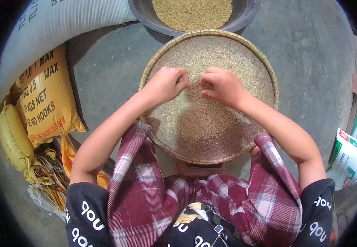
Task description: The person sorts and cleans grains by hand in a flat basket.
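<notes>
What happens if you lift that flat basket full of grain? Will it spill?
Probably stays stiff: the woven tray has a bound rim. The grain is loose and the rim looks low, so tilting would likely spill it. Filled that wide, it is likely heavy.

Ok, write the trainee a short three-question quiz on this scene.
1. True or false: the left hand and right hand both touch the grain in the woven tray.
2. The dark basin sits: A) beyond the tray, B) on the person's lap, C) under the tray.
3. Fill in: the yellow sack lies on the person's ____ side.
Key: 1 true; 2 A; 3 left.
</notes>
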The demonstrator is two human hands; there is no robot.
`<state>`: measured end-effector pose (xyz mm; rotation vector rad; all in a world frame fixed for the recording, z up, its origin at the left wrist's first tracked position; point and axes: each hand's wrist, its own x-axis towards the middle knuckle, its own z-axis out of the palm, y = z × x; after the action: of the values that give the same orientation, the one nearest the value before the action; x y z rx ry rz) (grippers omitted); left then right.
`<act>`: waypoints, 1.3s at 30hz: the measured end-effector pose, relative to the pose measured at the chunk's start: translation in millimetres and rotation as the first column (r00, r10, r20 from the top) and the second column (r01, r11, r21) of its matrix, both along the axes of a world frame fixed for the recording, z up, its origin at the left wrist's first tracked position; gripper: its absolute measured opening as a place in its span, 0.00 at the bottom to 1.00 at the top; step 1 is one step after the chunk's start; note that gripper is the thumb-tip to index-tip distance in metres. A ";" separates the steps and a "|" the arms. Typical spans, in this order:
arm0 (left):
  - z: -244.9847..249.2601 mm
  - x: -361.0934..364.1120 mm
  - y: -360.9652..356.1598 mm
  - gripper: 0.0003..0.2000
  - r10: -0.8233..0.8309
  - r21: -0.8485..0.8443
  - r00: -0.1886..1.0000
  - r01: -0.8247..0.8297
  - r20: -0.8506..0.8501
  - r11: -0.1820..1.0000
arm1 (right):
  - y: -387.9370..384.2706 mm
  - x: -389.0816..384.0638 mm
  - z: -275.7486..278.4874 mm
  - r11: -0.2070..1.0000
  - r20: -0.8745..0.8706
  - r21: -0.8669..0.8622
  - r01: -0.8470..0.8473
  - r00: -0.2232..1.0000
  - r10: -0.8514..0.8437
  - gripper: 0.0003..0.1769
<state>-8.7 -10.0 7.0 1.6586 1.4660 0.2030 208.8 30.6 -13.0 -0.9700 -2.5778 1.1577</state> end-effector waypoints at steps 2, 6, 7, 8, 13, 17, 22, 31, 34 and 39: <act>-0.8 0.1 2.4 0.07 -0.045 0.010 0.999 0.045 -0.003 0.999 | 0.6 -0.3 -2.3 1.000 0.016 0.025 -0.010 1.000 0.009 0.12; 5.3 3.1 7.5 0.09 -0.134 0.019 0.989 0.135 -0.055 0.991 | 4.4 0.5 -7.1 1.000 -0.041 -0.017 0.015 0.999 -0.015 0.09; 8.8 3.1 9.8 0.10 -0.150 0.022 0.988 0.152 -0.045 0.988 | 5.3 0.7 -8.0 1.000 -0.062 -0.019 0.014 0.998 -0.015 0.08; 11.7 2.2 14.3 0.10 -0.149 0.021 0.988 0.150 -0.046 0.988 | 6.4 1.5 -9.3 1.000 -0.063 -0.020 0.013 0.998 -0.014 0.08; 21.0 -11.6 79.9 0.06 0.146 0.456 0.989 -0.140 0.023 0.879 | 7.1 6.6 -12.9 1.000 -0.115 -0.001 -0.008 0.993 0.008 0.07; 10.2 -24.9 132.3 0.21 0.324 0.676 0.933 -0.341 0.157 0.654 | 5.7 8.7 -14.4 1.000 -0.125 0.018 -0.014 0.992 0.017 0.07; 0.7 -14.9 105.3 0.05 0.185 0.794 0.982 -0.150 0.048 0.590 | 0.7 14.6 4.0 0.982 -0.196 0.173 0.078 0.980 -0.043 0.13; -0.9 -8.1 -8.7 0.07 0.014 0.390 0.996 0.024 -0.093 0.920 | -7.6 28.6 10.1 0.968 0.054 0.181 0.172 0.981 -0.184 0.16; -3.2 -7.9 -25.3 0.07 0.001 0.338 0.993 0.040 -0.120 0.940 | -17.8 26.9 10.9 0.984 0.026 0.133 0.119 0.992 -0.123 0.14; -1.5 3.6 -40.8 0.07 -0.045 0.241 0.990 0.076 -0.131 0.968 | -27.2 29.5 3.1 0.981 -0.088 0.189 0.031 0.996 -0.014 0.11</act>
<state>-5.1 -50.9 5.4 1.9434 1.5290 0.2589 238.3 3.4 -9.9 -0.8841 -2.5455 0.9056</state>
